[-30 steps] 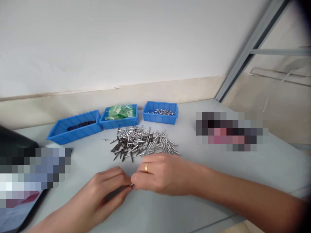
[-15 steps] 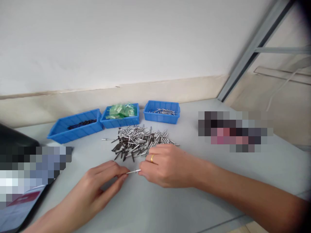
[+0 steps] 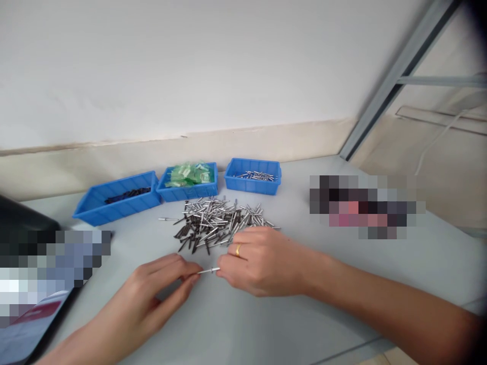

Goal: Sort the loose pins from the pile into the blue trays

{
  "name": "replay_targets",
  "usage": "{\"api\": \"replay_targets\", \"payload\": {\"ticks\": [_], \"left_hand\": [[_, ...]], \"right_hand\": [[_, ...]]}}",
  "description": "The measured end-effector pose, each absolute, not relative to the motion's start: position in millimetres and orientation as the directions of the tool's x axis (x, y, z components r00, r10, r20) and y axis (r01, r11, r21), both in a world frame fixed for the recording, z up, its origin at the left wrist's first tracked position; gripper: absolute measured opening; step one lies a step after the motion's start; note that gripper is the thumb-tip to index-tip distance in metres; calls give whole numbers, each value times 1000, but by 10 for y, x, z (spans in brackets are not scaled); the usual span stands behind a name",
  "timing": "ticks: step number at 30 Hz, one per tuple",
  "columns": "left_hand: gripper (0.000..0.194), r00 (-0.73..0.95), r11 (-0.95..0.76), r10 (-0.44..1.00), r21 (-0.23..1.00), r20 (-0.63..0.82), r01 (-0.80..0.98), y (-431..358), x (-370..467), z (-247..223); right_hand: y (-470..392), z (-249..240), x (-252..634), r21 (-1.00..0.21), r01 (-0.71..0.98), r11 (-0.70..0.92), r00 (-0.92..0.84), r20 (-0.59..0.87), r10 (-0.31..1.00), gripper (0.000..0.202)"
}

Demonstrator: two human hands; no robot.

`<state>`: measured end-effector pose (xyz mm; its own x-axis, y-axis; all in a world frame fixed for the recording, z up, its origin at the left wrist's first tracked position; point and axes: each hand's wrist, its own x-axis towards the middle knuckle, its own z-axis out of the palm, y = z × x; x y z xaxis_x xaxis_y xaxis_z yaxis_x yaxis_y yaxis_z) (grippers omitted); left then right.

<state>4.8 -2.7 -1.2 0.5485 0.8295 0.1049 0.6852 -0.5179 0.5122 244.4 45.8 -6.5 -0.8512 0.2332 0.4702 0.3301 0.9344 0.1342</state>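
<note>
The rivet [image 3: 212, 270] sits just below the centre of the frame, held roughly level between the two hands over the grey table [image 3: 236, 329]. The left hand [image 3: 146, 284] pinches its thin pin between thumb and fingertips at the left end; the right hand [image 3: 262, 263] has its fingers curled in, with thumb and forefinger pinching the thicker right end, though the far tip is hidden. The collar shows in the gap between the hands. It looks like bare metal, so it should be very light, stiff and hard to damage, though the slim pin might bend if forced sideways. Its smooth, round surface will probably roll or slip in a loose pinch; the thicker body beside the collar looks the surest place to take hold, with the pin as a second grip. Behind the hands, in the middle of the frame, lies a pile [image 3: 213, 223] of similar silver pieces mixed with dark screws, whose tangled, pointed ends may catch on one another or prick fingers.
</note>
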Motion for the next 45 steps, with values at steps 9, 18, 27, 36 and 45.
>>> {"api": "replay_targets", "payload": {"ticks": [9,18,27,36,45], "left_hand": [[16,542,-518,832,509,114,688,-22,45,4],[14,506,-490,854,516,120,703,-39,20,-5],[15,530,-503,843,495,99,708,-15,10,-14],[16,510,-495,852,496,116,714,-15,10,-42],[18,527,-504,843,500,108,704,-18,14,-12]], "right_hand": [[452,-62,2447,143,331,933,-851,472,230,18],[453,-90,2447,138,346,928,-847,472,246,13],[446,-82,2447,135,368,920,-847,458,271,13],[452,-101,2444,137,362,922,-837,484,256,14],[455,-96,2437,131,366,921,-834,487,262,13]]}}
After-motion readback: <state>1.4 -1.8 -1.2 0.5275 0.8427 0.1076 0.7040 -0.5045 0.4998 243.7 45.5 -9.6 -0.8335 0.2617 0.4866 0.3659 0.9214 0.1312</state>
